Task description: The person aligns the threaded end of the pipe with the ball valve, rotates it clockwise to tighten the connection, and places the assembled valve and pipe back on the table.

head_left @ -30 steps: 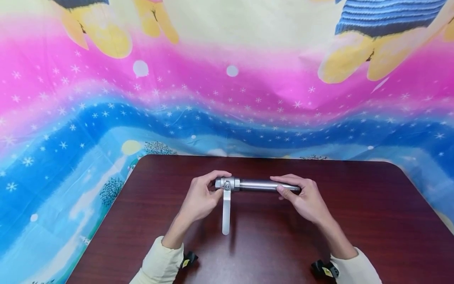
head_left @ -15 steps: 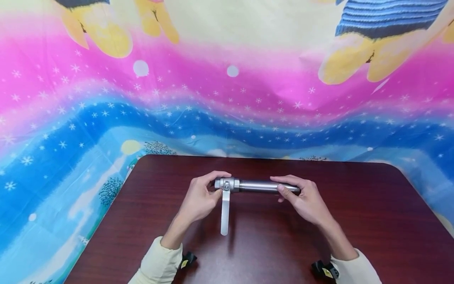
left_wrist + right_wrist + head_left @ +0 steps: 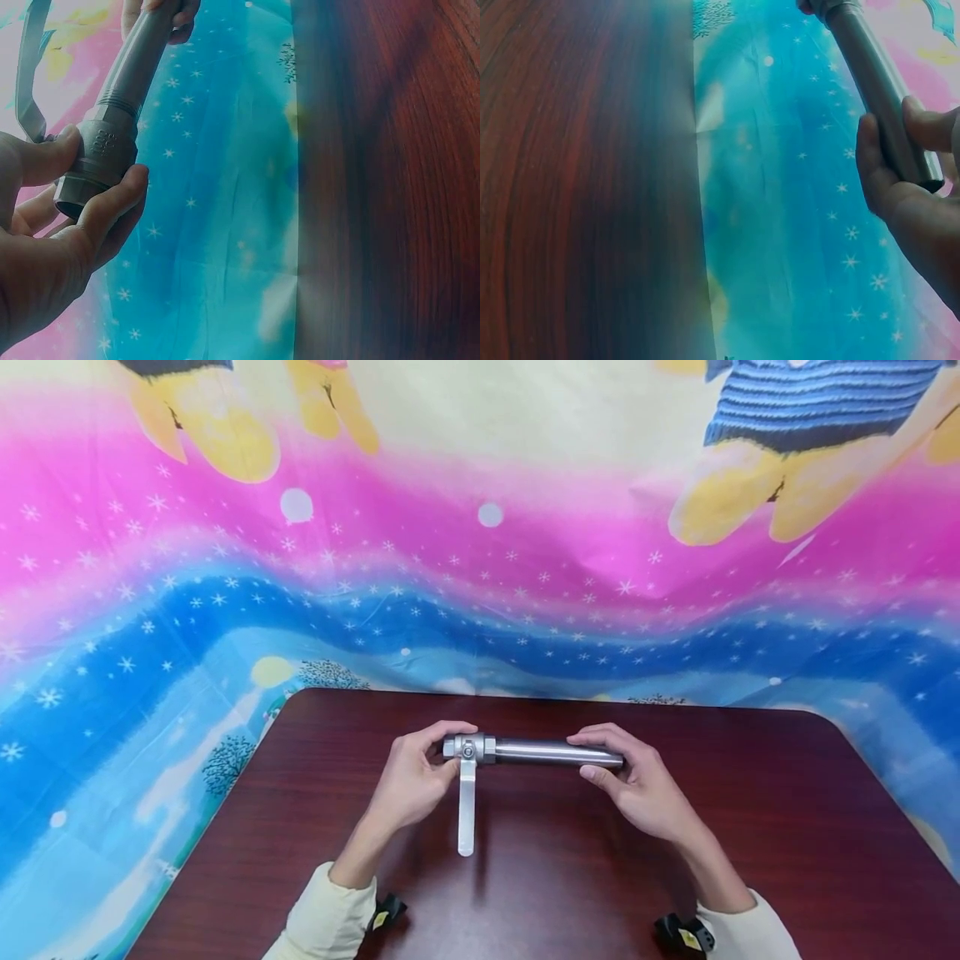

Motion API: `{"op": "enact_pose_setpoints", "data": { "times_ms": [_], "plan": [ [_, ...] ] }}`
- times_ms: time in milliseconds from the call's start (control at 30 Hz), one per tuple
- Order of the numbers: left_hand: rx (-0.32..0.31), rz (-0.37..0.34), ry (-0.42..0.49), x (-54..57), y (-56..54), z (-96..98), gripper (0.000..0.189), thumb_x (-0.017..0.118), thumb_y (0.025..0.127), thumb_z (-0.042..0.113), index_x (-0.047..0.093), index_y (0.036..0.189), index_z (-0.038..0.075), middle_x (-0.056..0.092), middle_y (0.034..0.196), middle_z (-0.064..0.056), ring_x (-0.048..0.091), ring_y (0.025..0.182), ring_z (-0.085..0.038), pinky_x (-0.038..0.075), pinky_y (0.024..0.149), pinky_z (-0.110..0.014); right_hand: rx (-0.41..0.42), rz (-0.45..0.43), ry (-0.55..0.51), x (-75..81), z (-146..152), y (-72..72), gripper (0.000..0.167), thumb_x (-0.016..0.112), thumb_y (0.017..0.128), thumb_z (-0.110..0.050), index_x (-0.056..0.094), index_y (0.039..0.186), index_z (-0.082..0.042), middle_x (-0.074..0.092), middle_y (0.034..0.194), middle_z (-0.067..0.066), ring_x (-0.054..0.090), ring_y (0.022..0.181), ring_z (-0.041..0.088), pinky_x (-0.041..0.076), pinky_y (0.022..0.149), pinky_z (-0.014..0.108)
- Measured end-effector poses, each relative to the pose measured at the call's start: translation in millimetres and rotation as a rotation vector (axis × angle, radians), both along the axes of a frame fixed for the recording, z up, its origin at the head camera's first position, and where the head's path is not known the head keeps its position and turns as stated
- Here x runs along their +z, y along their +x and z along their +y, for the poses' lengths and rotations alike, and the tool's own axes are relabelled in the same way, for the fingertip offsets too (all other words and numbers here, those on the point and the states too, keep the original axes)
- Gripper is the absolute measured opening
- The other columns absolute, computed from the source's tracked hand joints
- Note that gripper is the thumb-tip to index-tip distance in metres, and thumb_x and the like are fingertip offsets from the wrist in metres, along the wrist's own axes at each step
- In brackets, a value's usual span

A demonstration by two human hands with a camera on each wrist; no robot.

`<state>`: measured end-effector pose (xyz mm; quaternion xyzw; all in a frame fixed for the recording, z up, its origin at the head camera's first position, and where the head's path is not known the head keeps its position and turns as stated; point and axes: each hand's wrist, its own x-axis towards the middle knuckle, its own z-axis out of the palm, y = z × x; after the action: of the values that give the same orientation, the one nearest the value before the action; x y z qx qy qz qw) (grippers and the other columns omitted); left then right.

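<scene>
A metal ball valve (image 3: 470, 747) with a long flat lever handle (image 3: 467, 810) is joined to a steel pipe (image 3: 551, 752). Valve and pipe are held level above the table in the head view, the lever pointing toward the person. My left hand (image 3: 412, 777) grips the valve end between thumb and fingers; the left wrist view shows the valve's open end (image 3: 71, 208) beside the fingers. Round the pipe's far right end, my right hand (image 3: 645, 785) holds with its fingers behind and thumb in front. Threads (image 3: 118, 101) show where the pipe enters the valve.
A dark red-brown wooden table (image 3: 600, 885) with rounded far corners lies beneath the hands. Behind it hangs a printed cloth (image 3: 480, 568) in pink and blue with snowflakes. Black wrist devices (image 3: 684, 935) sit at both cuffs.
The valve and pipe sit slightly further left in the head view, which has itself shifted a little. My right thumb has slid lower on the pipe, so more of its end shows.
</scene>
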<state>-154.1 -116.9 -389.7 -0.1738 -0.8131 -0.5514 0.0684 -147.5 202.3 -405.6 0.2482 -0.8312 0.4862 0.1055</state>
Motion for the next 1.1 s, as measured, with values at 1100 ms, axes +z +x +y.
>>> {"op": "enact_pose_setpoints", "data": {
  "times_ms": [1100],
  "plan": [
    [0.005,0.058,0.003,-4.4,2.4,-7.0,0.053,0.067,0.084,-0.018,0.078,0.125,0.014,0.078,0.105,-0.010,0.063,0.081,-0.020,0.051,0.065,-0.022,0.032,-0.194,-0.111,-5.6,-10.4,0.4,0.039,0.074,0.101,-0.013,0.069,0.139,-0.018,0.069,0.135,0.010,0.076,0.100,0.010,0.063,0.083,0.026]
  ]
}}
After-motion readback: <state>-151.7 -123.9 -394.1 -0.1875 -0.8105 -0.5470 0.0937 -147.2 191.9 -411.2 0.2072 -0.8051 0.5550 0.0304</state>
